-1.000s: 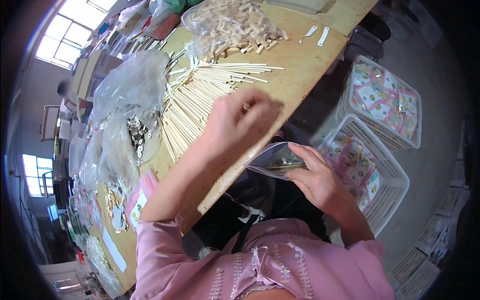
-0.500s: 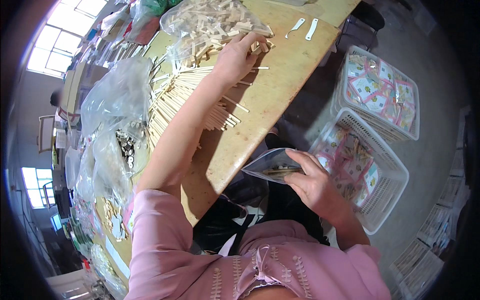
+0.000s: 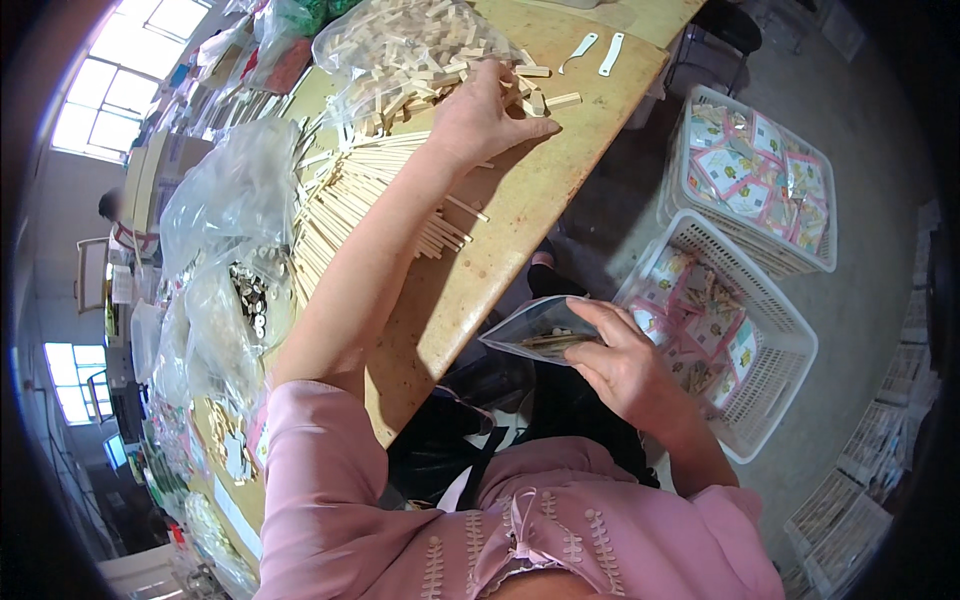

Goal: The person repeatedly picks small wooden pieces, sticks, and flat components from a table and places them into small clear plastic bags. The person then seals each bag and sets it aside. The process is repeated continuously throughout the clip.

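Observation:
My left hand point(image 3: 485, 115) reaches over the table to a heap of small wooden blocks point(image 3: 430, 85), which spills from a clear plastic bag. Its thumb is stretched away from the other fingers, whose tips are at the edge of the heap, partly hidden. Beneath that forearm lies a fanned pile of thin wooden sticks point(image 3: 345, 200). Beyond the table's edge, my right hand point(image 3: 625, 365) grips a small clear plastic pouch point(image 3: 510, 335) by its side. The pouch's mouth gapes, and a few thin pieces show inside.
Two white tweezer-like or blade-shaped pieces point(image 3: 611, 55) lie near the table's far edge. To the right, a white plastic basket point(image 3: 790, 345) on the floor holds filled packets, beside stacked baskets point(image 3: 830, 225). Plastic bags point(image 3: 225, 190) and dark and white round pieces point(image 3: 255, 300) lie left.
My left thumb has spread away from the fingers, and some blocks now lie loose to the right of the heap. My right hand still holds the pouch in nearly the same place.

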### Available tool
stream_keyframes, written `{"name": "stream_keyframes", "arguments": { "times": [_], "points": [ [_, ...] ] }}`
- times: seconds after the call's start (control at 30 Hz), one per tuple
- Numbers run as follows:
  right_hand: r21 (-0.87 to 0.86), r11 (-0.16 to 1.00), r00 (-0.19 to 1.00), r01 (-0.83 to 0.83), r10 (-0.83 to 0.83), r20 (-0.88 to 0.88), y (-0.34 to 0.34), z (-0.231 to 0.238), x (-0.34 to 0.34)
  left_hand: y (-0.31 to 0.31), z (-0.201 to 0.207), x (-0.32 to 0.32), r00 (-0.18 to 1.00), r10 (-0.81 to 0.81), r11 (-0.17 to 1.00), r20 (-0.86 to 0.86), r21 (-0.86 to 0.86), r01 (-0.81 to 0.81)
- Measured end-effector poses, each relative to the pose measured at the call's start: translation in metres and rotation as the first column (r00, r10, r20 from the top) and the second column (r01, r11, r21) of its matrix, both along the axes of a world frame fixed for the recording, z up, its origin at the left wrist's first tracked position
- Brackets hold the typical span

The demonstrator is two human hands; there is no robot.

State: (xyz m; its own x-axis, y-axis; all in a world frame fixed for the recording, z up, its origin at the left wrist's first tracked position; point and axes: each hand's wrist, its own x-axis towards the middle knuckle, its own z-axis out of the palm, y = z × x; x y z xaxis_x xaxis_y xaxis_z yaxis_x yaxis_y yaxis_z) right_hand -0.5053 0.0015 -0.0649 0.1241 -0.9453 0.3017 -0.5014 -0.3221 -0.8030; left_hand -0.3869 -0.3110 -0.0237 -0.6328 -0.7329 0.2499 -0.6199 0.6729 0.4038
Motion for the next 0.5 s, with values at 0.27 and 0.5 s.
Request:
{"name": "stream_keyframes", "arguments": {
  "times": [0.27, 0.5],
  "points": [
    [0.001, 1.0, 1.0, 0.008, -0.008, -0.012, 0.002, -0.001, 0.0, -0.009, -0.005, 0.001, 0.994, -0.112, 0.991, -0.011, 0.074, 0.113],
    [0.007, 1.0, 1.0, 0.001, -0.001, -0.005, 0.001, -0.001, 0.001, 0.0, -0.006, -0.017, 0.99, -0.132, 0.991, 0.046, 0.043, 0.13]
  ]
}}
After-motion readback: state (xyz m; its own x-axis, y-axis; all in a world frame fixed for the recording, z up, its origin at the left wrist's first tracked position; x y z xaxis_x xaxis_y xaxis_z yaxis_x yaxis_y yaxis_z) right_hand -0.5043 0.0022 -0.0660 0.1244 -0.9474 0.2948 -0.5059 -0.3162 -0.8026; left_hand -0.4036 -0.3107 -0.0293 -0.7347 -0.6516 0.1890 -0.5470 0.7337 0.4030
